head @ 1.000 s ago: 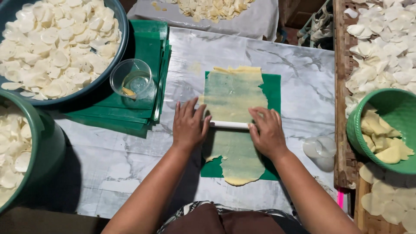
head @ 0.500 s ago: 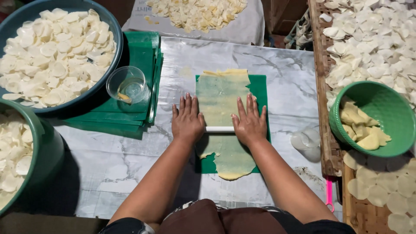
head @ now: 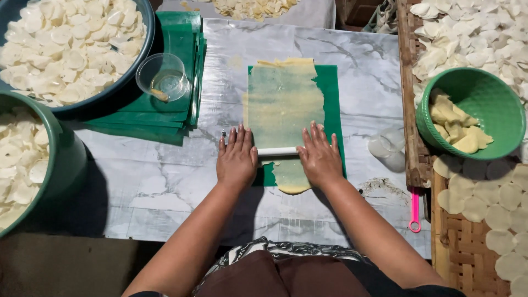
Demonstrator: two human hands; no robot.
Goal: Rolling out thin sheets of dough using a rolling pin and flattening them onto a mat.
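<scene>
Now, in the head view, the left hand (head: 237,159) and right hand (head: 319,157) press flat, fingers spread, on the white rolling pin (head: 277,151) between them. Compared with a moment ago, the pin sits nearer the body on the yellow dough sheet (head: 283,104), so more thinned dough on the green mat (head: 330,88) lies beyond the fingertips.

Single head-worn view, looking steeply down, fairly near, over marble table (head: 165,181), perhaps slightly tilted

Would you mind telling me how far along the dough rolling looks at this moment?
Done: the dough sheet already lies thin and long over the green mat, and cut rounds fill the blue basin and the woven tray. In hand: the left hand and right hand press flat on the white rolling pin. Left: the sheet is uncut, and pale dough pieces wait in the green bowl.
</scene>
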